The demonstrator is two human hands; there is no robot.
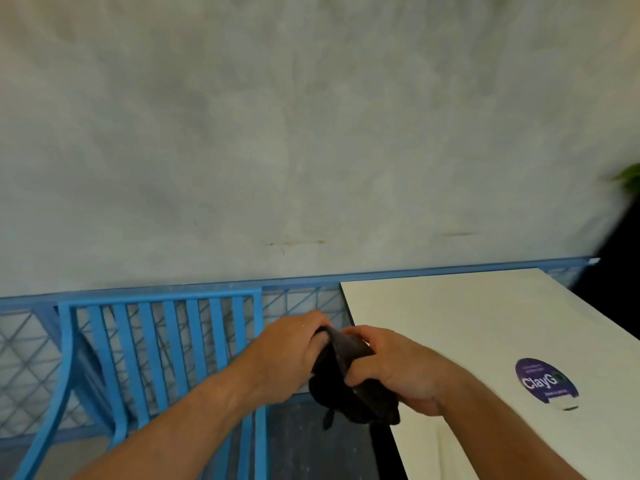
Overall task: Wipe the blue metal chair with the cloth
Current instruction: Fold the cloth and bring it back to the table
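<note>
The blue metal chair (162, 344), at lower left of the frame, seemed not yet wiped, since the left hand (294, 355) and right hand (388, 368) both gripped the dark cloth (343, 386) together beside it at lower centre.

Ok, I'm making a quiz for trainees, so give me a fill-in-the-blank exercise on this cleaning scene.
1. The left hand and right hand both grip one dark ____.
2. The slatted metal chair is painted ____.
3. It stands to the ____ of the white table.
Missing words: cloth; blue; left.
</note>
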